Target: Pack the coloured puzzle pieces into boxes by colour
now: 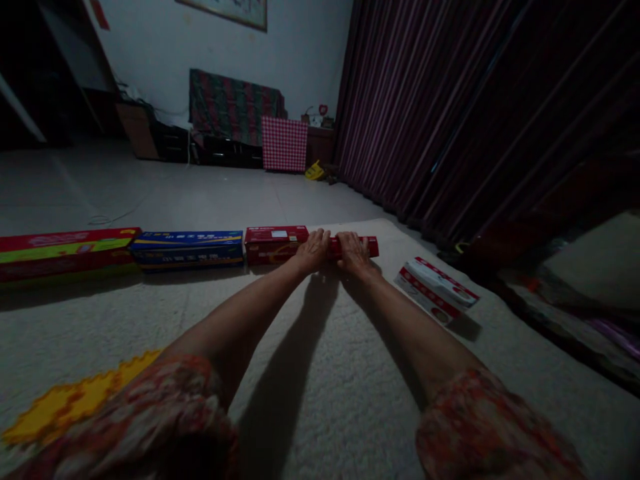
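Note:
A narrow red box point(373, 246) lies lengthwise at the right end of a row of boxes on a pale quilted cover point(330, 373). Around its left end, beside a larger red box point(273, 248), my left hand point(315, 249) is closed. My right hand point(354, 252) is closed over the narrow box nearer its right end, which sticks out past my fingers. Left of the larger red box sits a blue box point(190, 251) with white and yellow print. Farther left is a long red and yellow-green box point(70, 250). My hands hide much of the narrow box.
A white and red box point(436, 288) lies at an angle to the right. A yellow jagged-edged piece point(83, 400) is at lower left. Beyond the cover are a tiled floor point(220, 193), a low dark cabinet point(230, 151) and purple curtains point(415, 100).

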`<action>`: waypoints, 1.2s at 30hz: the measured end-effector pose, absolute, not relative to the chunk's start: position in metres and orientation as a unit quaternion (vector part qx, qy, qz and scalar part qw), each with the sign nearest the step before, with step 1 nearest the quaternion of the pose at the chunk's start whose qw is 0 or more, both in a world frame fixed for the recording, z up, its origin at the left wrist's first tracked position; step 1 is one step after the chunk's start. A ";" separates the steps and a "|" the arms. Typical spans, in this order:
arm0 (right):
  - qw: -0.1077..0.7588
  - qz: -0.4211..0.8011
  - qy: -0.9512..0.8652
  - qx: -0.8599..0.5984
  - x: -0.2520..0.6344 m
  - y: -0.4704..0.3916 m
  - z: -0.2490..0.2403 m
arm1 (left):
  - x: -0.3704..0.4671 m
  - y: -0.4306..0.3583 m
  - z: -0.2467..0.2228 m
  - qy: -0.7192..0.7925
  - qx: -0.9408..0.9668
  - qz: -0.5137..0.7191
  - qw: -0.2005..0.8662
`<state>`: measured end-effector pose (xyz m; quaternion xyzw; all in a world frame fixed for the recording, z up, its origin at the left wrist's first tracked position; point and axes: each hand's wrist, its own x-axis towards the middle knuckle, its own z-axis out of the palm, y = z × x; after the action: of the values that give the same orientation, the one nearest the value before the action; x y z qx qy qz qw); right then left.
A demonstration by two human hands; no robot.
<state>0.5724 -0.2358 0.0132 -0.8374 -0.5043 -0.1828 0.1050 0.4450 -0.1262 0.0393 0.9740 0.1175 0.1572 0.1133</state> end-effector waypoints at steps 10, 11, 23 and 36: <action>0.191 -0.028 -0.671 -0.716 0.457 -0.275 0.048 | 0.304 -0.089 0.062 0.020 0.981 0.084 0.172; 0.207 0.008 -0.698 -0.686 0.444 -0.276 0.048 | 0.277 -0.086 0.064 0.037 0.979 0.066 0.192; 0.233 0.112 -0.729 -0.633 0.379 -0.311 0.039 | 0.135 -0.117 0.041 0.175 0.929 0.075 0.319; 0.157 0.127 -0.717 -0.667 0.365 -0.303 0.064 | 0.149 -0.133 0.045 0.208 0.928 0.077 0.299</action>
<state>0.3649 -0.3032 0.0642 -0.6665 -0.7175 0.1272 0.1575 0.1495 -0.1325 0.0454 0.9281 0.2085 0.0767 0.2987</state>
